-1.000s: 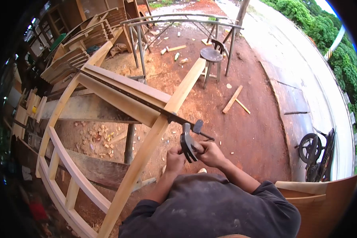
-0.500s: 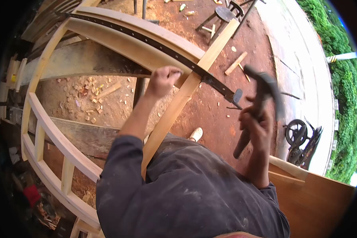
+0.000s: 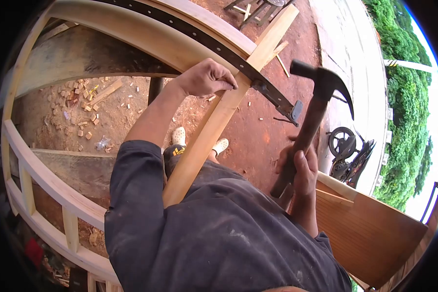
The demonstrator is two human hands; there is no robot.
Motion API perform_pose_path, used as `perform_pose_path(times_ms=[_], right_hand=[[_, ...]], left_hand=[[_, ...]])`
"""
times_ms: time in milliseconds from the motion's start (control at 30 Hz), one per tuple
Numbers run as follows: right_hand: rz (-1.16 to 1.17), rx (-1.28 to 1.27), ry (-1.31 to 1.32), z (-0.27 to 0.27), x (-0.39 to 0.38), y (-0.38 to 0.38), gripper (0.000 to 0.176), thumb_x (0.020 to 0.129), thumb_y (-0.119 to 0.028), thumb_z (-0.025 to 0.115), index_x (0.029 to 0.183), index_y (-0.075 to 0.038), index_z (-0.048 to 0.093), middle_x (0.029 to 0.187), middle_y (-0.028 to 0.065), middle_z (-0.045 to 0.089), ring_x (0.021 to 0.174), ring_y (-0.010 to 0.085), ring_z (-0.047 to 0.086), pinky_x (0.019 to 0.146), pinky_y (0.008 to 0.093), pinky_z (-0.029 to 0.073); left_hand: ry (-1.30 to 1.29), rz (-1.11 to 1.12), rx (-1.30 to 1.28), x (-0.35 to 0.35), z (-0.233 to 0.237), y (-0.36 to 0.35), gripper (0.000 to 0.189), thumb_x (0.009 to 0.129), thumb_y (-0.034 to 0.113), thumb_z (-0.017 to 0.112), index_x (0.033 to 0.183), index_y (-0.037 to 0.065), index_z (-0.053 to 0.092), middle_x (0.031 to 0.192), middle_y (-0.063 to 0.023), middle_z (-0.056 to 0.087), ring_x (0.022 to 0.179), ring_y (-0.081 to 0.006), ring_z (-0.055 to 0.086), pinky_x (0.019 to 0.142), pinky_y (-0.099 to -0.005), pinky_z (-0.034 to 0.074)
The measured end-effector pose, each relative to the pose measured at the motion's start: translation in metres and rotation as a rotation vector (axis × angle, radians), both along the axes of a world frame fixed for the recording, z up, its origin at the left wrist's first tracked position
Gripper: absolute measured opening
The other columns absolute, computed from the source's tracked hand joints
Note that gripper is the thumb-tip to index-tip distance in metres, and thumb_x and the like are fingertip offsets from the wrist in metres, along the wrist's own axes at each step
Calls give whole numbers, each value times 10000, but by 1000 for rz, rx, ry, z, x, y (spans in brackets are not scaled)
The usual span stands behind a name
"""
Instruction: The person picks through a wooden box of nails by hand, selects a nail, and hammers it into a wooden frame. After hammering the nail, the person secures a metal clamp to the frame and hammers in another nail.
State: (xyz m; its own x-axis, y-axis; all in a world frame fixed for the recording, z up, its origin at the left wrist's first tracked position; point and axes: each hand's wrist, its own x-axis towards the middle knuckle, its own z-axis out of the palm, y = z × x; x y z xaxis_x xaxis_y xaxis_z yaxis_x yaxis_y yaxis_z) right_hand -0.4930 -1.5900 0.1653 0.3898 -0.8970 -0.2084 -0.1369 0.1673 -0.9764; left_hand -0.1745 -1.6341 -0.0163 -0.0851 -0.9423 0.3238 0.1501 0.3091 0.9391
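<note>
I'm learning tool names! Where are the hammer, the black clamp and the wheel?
hammer (image 3: 309, 126), head view, middle of its handle.
clamp (image 3: 214, 45), head view, its black bar with holes.
wheel (image 3: 342, 142), head view, its hub.

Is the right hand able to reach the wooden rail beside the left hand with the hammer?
Probably yes: the right hand holds the hammer raised, nothing between it and the wooden rail; the clamp bar and left hand lie close.
</note>
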Motion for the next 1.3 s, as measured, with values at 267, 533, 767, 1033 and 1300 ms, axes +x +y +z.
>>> perform_pose_path(times_ms=[267, 533, 767, 1033, 1300], right_hand=[[84, 178, 390, -22, -11, 13, 130, 957, -105, 652, 1025, -9, 597, 726, -3, 571, 610, 80, 559, 556, 257, 463], [186, 2, 623, -18, -10, 5, 242, 945, -197, 695, 1037, 8, 608, 711, 27, 547, 679, 117, 518, 640, 322, 452], [207, -34, 682, -3, 4, 5, 255, 969, -237, 687, 1023, -1, 608, 693, 84, 555, 668, 152, 520, 640, 351, 454], [326, -205, 784, -11, 8, 3, 206, 961, -190, 682, 979, -5, 591, 693, 138, 589, 636, 214, 574, 641, 386, 481], [340, -254, 707, -23, 0, 6, 180, 968, -157, 663, 1018, 2, 595, 711, 104, 588, 654, 153, 571, 624, 356, 485]], left_hand=[[-250, 88, -30, -4, 14, 12, 65, 846, -83, 759, 897, -44, 761, 905, -118, 780, 801, -127, 714, 714, -251, 567], [-256, 43, -32, -4, 15, 12, 99, 873, -41, 760, 972, -38, 768, 859, -96, 771, 789, -104, 703, 710, -260, 576], [-309, 67, -92, -3, 8, 10, 91, 880, -57, 746, 966, -32, 764, 889, -118, 772, 807, -127, 713, 709, -257, 577], [-368, 91, -155, -7, 16, 11, 48, 847, -48, 764, 874, -31, 729, 896, -150, 763, 703, -216, 687, 640, -295, 539], [-99, 10, -233, -5, 2, 6, 290, 822, -112, 765, 697, -40, 514, 858, -186, 743, 736, -232, 704, 631, -272, 521]])
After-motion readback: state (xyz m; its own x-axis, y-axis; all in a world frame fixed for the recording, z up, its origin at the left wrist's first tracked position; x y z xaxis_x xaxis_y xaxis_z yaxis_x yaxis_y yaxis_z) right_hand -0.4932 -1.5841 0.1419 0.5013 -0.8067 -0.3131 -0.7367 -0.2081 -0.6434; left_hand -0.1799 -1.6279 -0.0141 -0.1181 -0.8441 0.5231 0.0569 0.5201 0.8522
